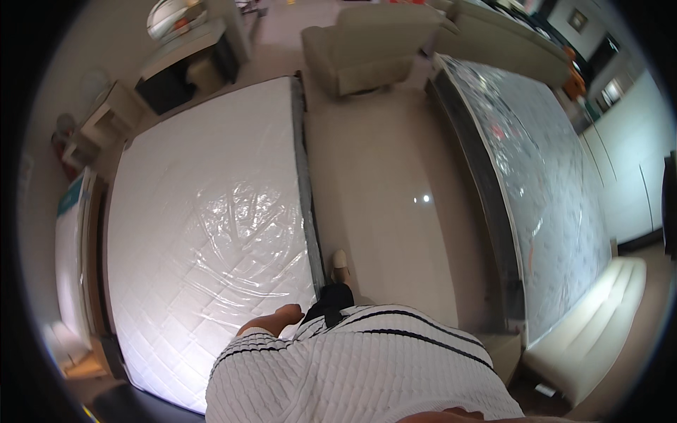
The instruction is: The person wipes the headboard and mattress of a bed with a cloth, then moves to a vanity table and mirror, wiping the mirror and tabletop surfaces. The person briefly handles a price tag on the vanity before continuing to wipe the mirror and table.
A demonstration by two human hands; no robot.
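My left hand (289,314) hangs beside my leg, over the near right edge of a white quilted mattress (211,201). Its fingers are small and partly turned away, so their state is unclear, and I cannot tell whether it touches the mattress. Clear plastic film wraps the mattress and catches the light in wrinkles. My right hand is out of view. A strip of bare skin shows at the bottom edge of the picture, below my white knitted top. One of my feet, in a pale shoe (340,259), is on the tiled floor (381,201) beside the mattress.
A second plastic-wrapped mattress (550,185) lies on a bed at the right, beside a cream padded headboard (592,328). A beige armchair (370,47) and sofa (502,37) stand ahead. A dressing table (182,53) with a round mirror (177,18) is at the far left.
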